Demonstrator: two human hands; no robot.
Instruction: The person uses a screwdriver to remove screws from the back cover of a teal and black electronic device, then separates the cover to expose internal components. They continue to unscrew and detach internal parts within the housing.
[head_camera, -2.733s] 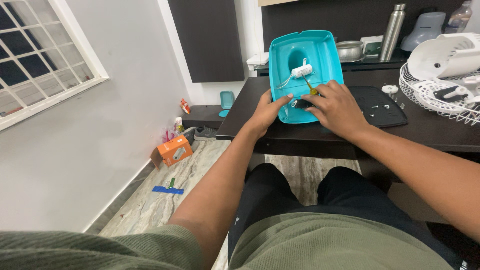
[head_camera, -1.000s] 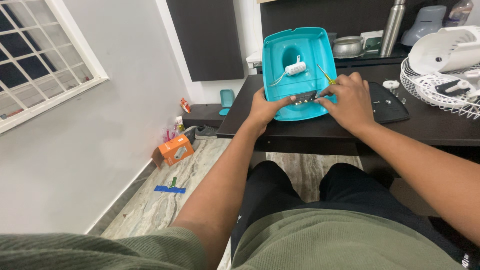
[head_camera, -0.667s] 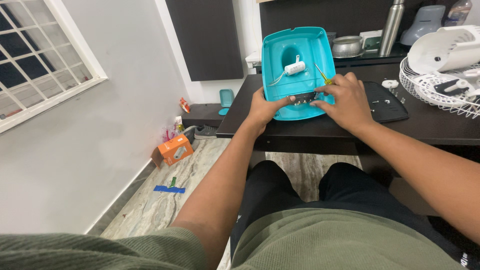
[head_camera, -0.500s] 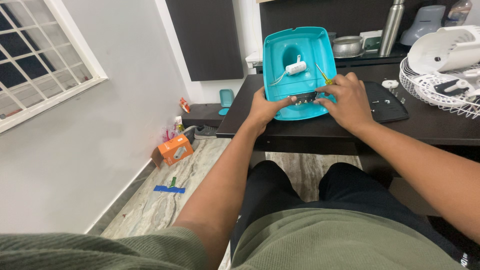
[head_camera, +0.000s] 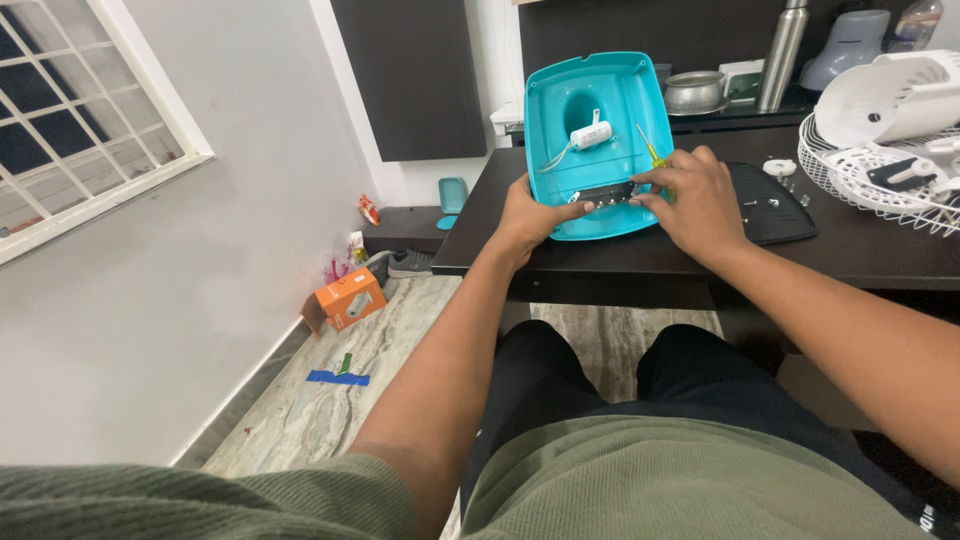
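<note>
1. Left hand: curled on the teal cover's edge at 7 o'clock, thumb inside, gripping it.
2. Right hand: fingers bent, tips pinching the dark strip inside the cover; a green-handled screwdriver is tucked under the same hand.
3. Cover lies tilted at the table edge, hollow side up.
4. White capacitor sits at cover centre, wires trailing toward 7 o'clock.
5. Fan grille at 3 o'clock, apart.
</note>
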